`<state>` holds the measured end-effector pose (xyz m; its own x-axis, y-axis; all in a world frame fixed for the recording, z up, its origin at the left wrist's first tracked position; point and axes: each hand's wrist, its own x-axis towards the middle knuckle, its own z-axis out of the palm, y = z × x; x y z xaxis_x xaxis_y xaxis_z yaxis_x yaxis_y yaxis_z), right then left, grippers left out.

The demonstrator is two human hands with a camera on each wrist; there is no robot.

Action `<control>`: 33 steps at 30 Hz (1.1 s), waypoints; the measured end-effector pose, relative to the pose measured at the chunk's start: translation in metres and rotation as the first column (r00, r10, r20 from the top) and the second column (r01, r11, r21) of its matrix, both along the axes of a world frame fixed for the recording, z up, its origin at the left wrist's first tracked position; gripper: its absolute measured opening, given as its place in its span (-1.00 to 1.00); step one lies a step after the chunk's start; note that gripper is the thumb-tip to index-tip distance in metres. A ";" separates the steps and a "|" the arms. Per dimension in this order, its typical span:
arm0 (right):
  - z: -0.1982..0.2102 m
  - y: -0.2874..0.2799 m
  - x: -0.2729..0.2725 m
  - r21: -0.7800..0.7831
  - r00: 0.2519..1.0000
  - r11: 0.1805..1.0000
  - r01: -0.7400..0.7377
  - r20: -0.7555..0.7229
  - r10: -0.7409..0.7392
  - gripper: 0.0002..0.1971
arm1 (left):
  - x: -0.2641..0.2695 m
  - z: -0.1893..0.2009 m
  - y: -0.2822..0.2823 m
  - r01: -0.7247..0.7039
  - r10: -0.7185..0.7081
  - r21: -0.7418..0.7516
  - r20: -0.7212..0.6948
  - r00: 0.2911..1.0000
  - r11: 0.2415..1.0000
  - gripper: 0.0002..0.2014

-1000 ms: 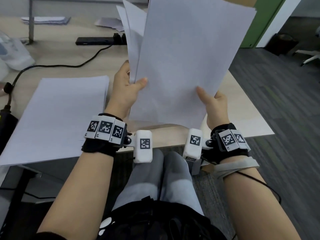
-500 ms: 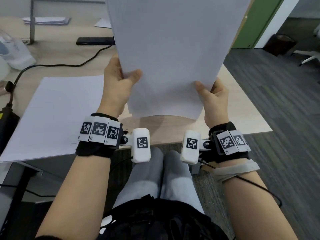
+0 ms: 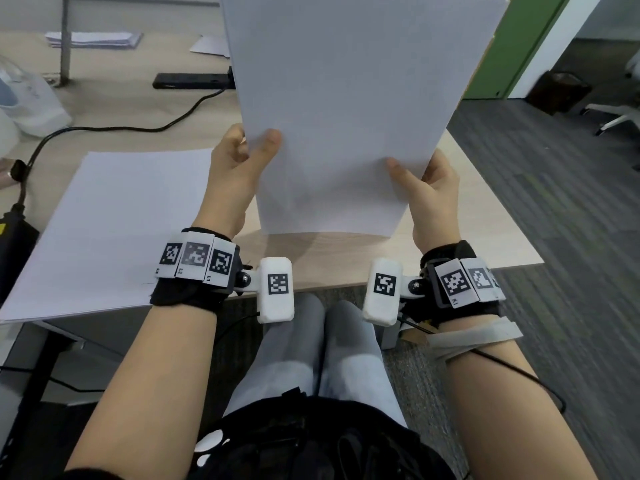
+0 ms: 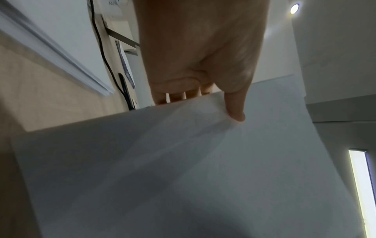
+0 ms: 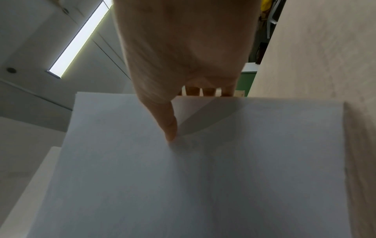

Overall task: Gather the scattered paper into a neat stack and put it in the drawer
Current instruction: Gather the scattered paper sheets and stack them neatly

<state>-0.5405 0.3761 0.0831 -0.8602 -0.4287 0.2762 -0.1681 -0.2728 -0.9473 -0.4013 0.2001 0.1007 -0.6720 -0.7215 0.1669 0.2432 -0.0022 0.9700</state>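
- Head view: the left hand (image 3: 239,164) and the right hand (image 3: 433,188) hold the paper bundle (image 3: 346,109) upright between them. Each grip pinches a lower side edge, thumb on the near face and fingers behind. The bundle's bottom edge hangs just above the tabletop (image 3: 485,237), likely so the sheets can be tapped down and squared. Left of the left grip a flat stack of paper (image 3: 114,230) lies on the tabletop, its near edge overhanging the tabletop edge. Beyond the grips, far back, lie more loose sheets (image 3: 93,39), with a black cable (image 3: 138,128) and a dark power strip (image 3: 190,80) between. No drawer shows here.
- Left wrist view: the left hand (image 4: 199,56) pinches the paper bundle (image 4: 183,169), the thumb pressed flat on the near face and the fingertips (image 4: 177,97) showing past the sheet's edge behind. The sheet bows a little under the thumb, so the hold seems firm enough to keep the sheets from slipping. The flat stack of paper (image 4: 61,53) sits to the left of the grip.
- Right wrist view: the right hand (image 5: 183,48) mirrors this, thumb down on the paper bundle (image 5: 203,177) and fingers behind. Slightly offset sheet edges show at the left, so my guess is that the squaring is not yet finished.
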 end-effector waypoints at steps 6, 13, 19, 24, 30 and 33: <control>-0.016 -0.005 0.003 0.042 0.992 0.998 -0.041 0.119 0.036 -0.60 | -0.006 -0.016 0.005 -0.009 0.007 0.034 0.073 0.997 0.999 -0.71; -0.034 -0.004 0.002 0.106 0.990 0.994 -0.036 0.141 0.020 -0.86 | -0.009 -0.041 0.006 -0.012 0.009 0.015 0.179 0.984 1.000 -0.72; -0.032 -0.012 0.003 0.152 0.998 0.988 -0.004 0.060 -0.005 -0.83 | -0.002 -0.048 0.004 -0.030 0.041 -0.046 0.259 0.965 0.998 -0.75; -0.023 -0.025 0.016 0.115 0.998 0.992 -0.044 0.040 0.040 -0.84 | 0.018 -0.030 -0.002 -0.140 0.164 -0.124 0.217 0.962 0.982 -0.76; -0.008 -0.052 0.051 0.168 0.966 0.953 -0.252 0.109 0.236 -0.84 | 0.072 -0.012 -0.032 -0.287 0.332 -0.202 0.246 0.910 0.936 -0.83; -0.008 -0.073 0.072 0.248 0.941 0.910 -0.331 0.154 0.301 -0.80 | 0.104 -0.010 -0.050 -0.370 0.428 -0.237 0.273 0.862 0.898 -0.81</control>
